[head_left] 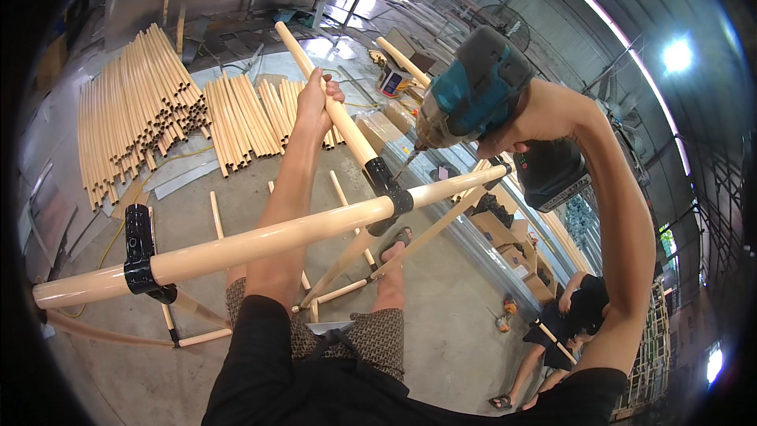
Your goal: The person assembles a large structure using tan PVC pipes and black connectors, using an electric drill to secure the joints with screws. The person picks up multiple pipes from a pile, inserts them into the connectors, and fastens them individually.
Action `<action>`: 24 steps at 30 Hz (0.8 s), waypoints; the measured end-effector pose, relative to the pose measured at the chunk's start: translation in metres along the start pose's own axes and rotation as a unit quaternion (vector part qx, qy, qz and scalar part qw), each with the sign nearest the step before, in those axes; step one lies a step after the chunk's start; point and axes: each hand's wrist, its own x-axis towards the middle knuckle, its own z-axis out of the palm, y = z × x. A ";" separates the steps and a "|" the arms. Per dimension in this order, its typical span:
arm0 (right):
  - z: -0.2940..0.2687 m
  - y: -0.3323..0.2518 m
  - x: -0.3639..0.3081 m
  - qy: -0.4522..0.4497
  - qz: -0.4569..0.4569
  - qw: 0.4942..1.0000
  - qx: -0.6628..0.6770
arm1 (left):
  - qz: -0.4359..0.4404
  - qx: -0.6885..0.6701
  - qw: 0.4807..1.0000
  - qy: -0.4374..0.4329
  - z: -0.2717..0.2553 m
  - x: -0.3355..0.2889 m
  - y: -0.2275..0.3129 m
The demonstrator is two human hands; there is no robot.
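Note:
My left hand [318, 101] is wrapped round a beige pipe [352, 132], whose near end sits in a black pipe joint [382, 176]. That joint clasps a long beige rail [272, 246] running crosswise before me. In my right hand [544, 114] is a teal and black cordless drill [471, 83], gripped by its handle with the battery beneath. Its bit points down at the black joint; whether the tip touches cannot be made out. Further left on the rail, a second black joint [140, 251] stands with its upper socket bare.
Beige pipes [142, 110] lie in piles at the far left. Cardboard boxes [505, 241] and long metal stock [461, 233] line the right. At the lower right a person [579, 308] crouches near an orange power tool [506, 314]. Frame legs [339, 288] stand below the rail.

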 end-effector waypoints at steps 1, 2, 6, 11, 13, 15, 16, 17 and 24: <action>-0.001 -0.001 0.000 -0.012 0.004 1.000 0.015 | 0.000 0.000 1.000 0.000 0.000 0.001 0.000; -0.001 -0.001 0.001 -0.009 0.000 1.000 0.003 | -0.001 0.000 1.000 0.000 0.000 0.002 0.000; -0.003 0.000 0.006 0.000 -0.036 0.999 -0.030 | -0.009 -0.006 1.000 -0.016 0.000 0.001 -0.001; -0.003 0.001 0.017 -0.019 -0.012 0.999 -0.023 | -0.004 0.000 1.000 -0.008 -0.003 0.004 0.000; -0.003 0.000 0.014 -0.014 -0.011 1.000 -0.017 | -0.005 0.001 1.000 -0.011 -0.004 0.004 0.001; -0.003 0.002 0.014 -0.013 -0.026 1.000 -0.007 | -0.007 0.010 1.000 -0.019 -0.002 -0.002 -0.004; -0.003 0.004 0.014 -0.013 -0.033 0.999 -0.002 | -0.006 0.009 1.000 -0.023 0.000 -0.006 -0.005; -0.002 0.005 0.015 -0.015 -0.031 0.999 0.003 | -0.005 0.005 1.000 -0.025 -0.002 -0.008 -0.006; 0.001 0.013 0.019 0.005 -0.020 1.000 -0.003 | -0.005 0.026 0.999 -0.025 -0.003 -0.015 -0.011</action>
